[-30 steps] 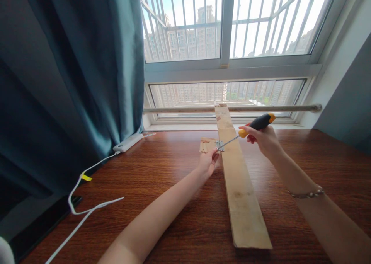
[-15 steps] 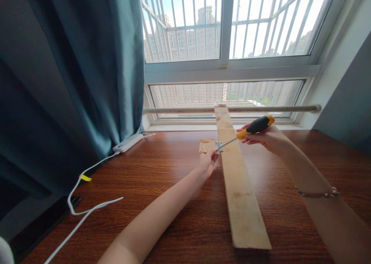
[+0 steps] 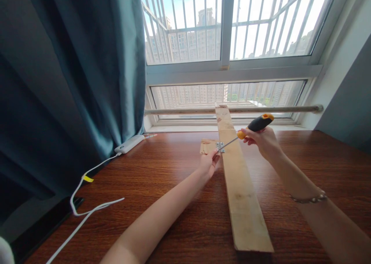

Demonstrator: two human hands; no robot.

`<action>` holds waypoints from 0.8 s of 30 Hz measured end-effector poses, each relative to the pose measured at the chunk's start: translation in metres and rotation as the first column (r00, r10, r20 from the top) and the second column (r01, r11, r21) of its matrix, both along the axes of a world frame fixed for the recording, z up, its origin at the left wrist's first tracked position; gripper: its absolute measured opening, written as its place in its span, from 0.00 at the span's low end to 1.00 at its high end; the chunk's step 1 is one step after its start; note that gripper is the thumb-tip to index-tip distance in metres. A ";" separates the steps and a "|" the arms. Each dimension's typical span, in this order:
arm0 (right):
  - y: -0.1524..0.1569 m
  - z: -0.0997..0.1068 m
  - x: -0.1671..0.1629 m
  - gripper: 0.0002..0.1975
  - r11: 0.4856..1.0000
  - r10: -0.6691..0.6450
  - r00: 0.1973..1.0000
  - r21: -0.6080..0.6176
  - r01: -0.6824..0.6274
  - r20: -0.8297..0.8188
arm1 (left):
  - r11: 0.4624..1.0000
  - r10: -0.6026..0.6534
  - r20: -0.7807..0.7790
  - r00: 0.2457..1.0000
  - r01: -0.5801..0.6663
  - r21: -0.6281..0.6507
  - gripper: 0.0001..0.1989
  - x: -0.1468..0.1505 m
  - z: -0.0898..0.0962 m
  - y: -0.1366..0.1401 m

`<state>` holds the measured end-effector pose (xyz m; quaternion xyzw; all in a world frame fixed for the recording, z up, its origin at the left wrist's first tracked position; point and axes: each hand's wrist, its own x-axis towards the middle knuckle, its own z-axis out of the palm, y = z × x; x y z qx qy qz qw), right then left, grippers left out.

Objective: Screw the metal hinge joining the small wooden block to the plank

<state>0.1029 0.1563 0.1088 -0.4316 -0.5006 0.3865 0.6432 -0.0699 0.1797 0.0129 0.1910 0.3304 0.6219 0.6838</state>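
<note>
My right hand [image 3: 265,142] is closed around the black and yellow handle of a screwdriver [image 3: 256,125]. Its thin metal shaft slopes down to the left, and the tip meets a small metal hinge [image 3: 220,147]. The hinge bridges a long wooden board [image 3: 242,190] and a short wooden piece [image 3: 206,145] on its left side. My left hand [image 3: 208,165] pinches with thumb and fingers right at the screwdriver's tip, along the near edge of the short piece. What lies between those fingertips, perhaps a screw, is too small to make out.
Both wooden parts lie on a dark brown tabletop [image 3: 162,186]. On the left, a white power strip [image 3: 130,144] and its white cable [image 3: 77,188] rest beside a blue curtain [image 3: 121,63]. A horizontal rail [image 3: 185,111] crosses before the barred window, behind the board's far end.
My right hand has shifted its grip on the screwdriver handle, and its wrist and forearm have turned slightly. The left hand stays at the hinge. The whole view has moved very slightly.
</note>
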 end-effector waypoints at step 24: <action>-0.018 0.024 0.015 0.16 0.967 0.252 0.956 -0.073 -0.243 0.151 | 1.000 -0.006 -0.080 0.997 0.008 0.026 0.05 -0.001 -0.002 -0.002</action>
